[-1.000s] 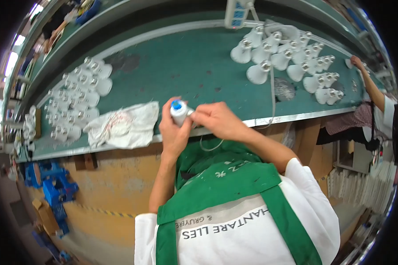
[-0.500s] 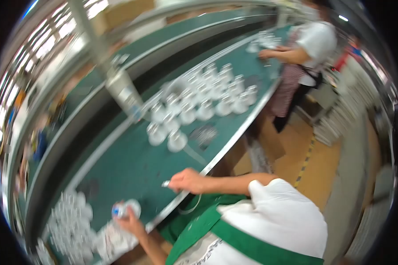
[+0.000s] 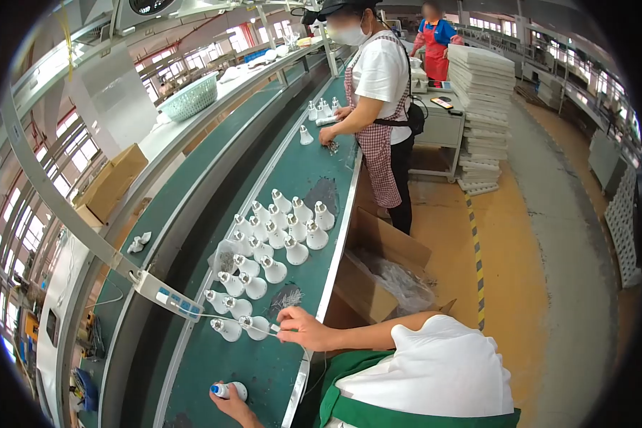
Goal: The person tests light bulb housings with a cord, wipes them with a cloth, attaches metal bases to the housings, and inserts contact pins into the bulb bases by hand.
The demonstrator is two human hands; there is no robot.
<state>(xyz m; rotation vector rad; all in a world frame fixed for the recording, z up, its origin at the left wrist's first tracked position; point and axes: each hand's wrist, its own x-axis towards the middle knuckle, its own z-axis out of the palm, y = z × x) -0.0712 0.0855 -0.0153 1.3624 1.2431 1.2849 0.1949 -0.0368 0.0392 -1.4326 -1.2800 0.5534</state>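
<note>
My left hand (image 3: 235, 408), at the bottom of the view, is wrapped round a white light bulb (image 3: 240, 391) with a blue piece (image 3: 216, 389) at its narrow end. My right hand (image 3: 303, 331) is closed on a small white piece (image 3: 274, 329) with a thin cord; what exactly it is, I cannot make out. It hovers beside the nearest of several white bulbs (image 3: 255, 327), which stand in rows on the green bench top (image 3: 214, 364). Close to my right hand lies a dark patch with thin metal bits (image 3: 287, 295).
A power strip (image 3: 170, 297) hangs on a pole at the bench's left edge. A clear plastic container (image 3: 226, 258) touches the bulbs. Farther along, a co-worker (image 3: 381, 78) handles small parts near more bulbs. A cardboard box (image 3: 371, 278) is below the bench; stacked white trays (image 3: 481, 107) stand behind.
The view has swung up and along the bench, so the co-worker shows more fully. The bulb pile at lower left has left the view. Both hands keep their hold.
</note>
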